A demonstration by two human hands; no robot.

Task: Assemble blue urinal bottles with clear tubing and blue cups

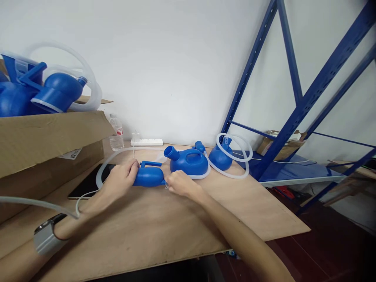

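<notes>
My left hand is closed round the near end of a blue plastic bottle that lies on its side on the wooden table. At the bottle's other end my right hand has its fingers pinched on a small piece I cannot make out. A clear tube loops from behind my left hand toward the back. Just behind stands a larger blue urinal bottle with a handle. Right of it sits a blue funnel piece ringed by clear tubing.
An open cardboard box at the left holds more blue bottles and tubing. A dark phone or tablet lies near my left wrist. A water bottle and white power strip stand by the wall. Blue metal shelving rises at the right.
</notes>
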